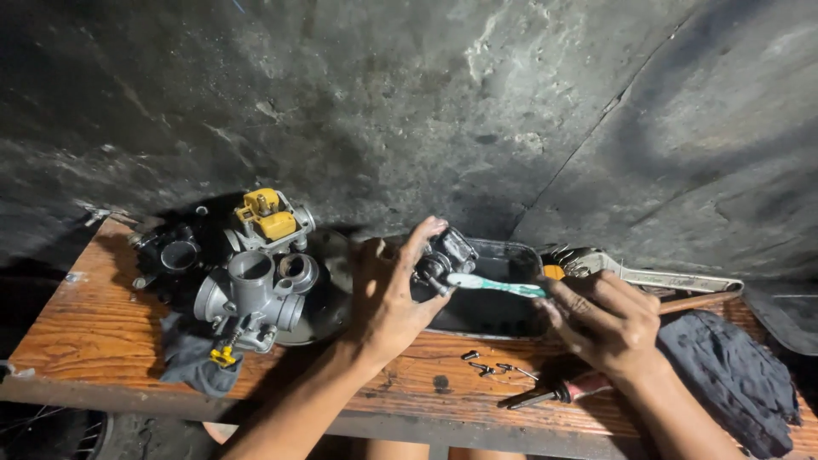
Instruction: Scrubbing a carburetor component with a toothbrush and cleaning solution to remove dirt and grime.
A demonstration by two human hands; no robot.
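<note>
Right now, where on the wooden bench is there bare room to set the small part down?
Bare wood lies at the near left of the wooden bench, left of the grey rag. Crowded: the silver carburettor, loose screws, the red-handled screwdriver, dark cloth.

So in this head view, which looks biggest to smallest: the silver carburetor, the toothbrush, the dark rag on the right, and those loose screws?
1. Dark rag
2. Silver carburetor
3. Toothbrush, partly hidden in the right hand
4. Loose screws

Rag and carburetor look close; the rag's nearness may flatter it.

I see the toothbrush point(497, 286) handle end buried in my right hand point(601, 322) | dark tray point(511, 255) partly behind both hands | wheel point(51, 434) cropped at bottom-left edge
</note>
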